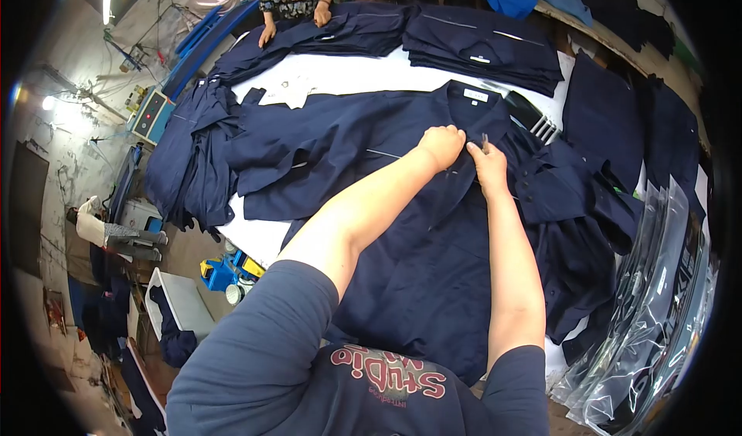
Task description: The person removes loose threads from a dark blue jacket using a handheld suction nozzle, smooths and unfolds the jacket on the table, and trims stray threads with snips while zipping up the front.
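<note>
A navy work shirt (pixel 402 266) lies spread out on the white table, its collar with a white label (pixel 475 94) pointing away from me. My left hand (pixel 443 148) is closed on the shirt's front edge just below the collar. Close beside it on the right, my right hand (pixel 490 169) is closed around what looks like small thread snips (pixel 485 142), their tips pointing up. Its thumb comes near the shirt front; whether it also grips cloth I cannot tell.
Folded navy shirts (pixel 483 38) are stacked at the back, with more garments (pixel 193 158) heaped left. Clear plastic bags (pixel 641 304) hang at the right edge. Across the white table (pixel 348 83), another person's hands (pixel 322 15) rest on navy cloth. A person (pixel 116 231) is further left.
</note>
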Demonstrator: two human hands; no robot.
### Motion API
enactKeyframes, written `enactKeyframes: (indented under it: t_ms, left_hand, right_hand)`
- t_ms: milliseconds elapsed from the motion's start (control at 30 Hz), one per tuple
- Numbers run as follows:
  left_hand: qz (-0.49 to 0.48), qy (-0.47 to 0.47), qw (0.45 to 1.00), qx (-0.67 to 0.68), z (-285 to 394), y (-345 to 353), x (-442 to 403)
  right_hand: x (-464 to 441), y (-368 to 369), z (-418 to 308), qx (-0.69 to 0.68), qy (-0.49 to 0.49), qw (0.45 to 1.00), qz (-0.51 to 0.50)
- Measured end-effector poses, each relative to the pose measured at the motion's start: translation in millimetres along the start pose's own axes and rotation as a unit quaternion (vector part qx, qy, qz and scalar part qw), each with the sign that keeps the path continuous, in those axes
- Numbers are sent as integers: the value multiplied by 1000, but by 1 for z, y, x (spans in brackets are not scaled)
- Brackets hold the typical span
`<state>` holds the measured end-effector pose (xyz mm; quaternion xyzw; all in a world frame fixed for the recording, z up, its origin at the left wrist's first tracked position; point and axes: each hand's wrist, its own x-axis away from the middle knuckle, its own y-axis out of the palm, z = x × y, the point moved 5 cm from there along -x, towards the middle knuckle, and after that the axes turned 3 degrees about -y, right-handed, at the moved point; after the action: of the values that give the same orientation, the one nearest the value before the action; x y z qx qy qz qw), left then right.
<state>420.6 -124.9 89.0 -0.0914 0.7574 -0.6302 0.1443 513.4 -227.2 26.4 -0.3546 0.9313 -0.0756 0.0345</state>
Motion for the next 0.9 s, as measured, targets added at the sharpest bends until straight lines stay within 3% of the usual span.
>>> enactKeyframes:
  t_ms: [200, 333, 500, 600, 633, 667, 733, 900]
  left_hand:
    - [7, 77, 995, -68, 23, 16, 34]
    - [-36, 99, 994, 4, 26, 24, 62]
    - [-281, 144, 949, -15, 72, 5, 162]
    - [-352, 138, 926, 12, 92, 5, 240]
    - [-365, 106, 924, 40, 90, -4, 258]
    - [-291, 85, 950, 76, 86, 5, 272]
    - [-199, 23, 968, 154, 74, -1, 287]
    - [-128, -140, 908, 373, 61, 0, 314]
  right_hand:
    - [9, 17, 19, -343, 6, 925, 165]
    - [5, 11, 17, -250, -25, 950, 184]
    - [-3, -4, 42, -194, -13, 960, 201]
    - [21, -8, 36, -128, -1, 977, 171]
    - [53, -6, 9, -130, 57, 984, 104]
    - [78, 2, 0, -111, 66, 990, 64]
    - [127, 24, 18, -29, -6, 1000, 2]
    - [270, 45, 16, 148, 21, 988, -50]
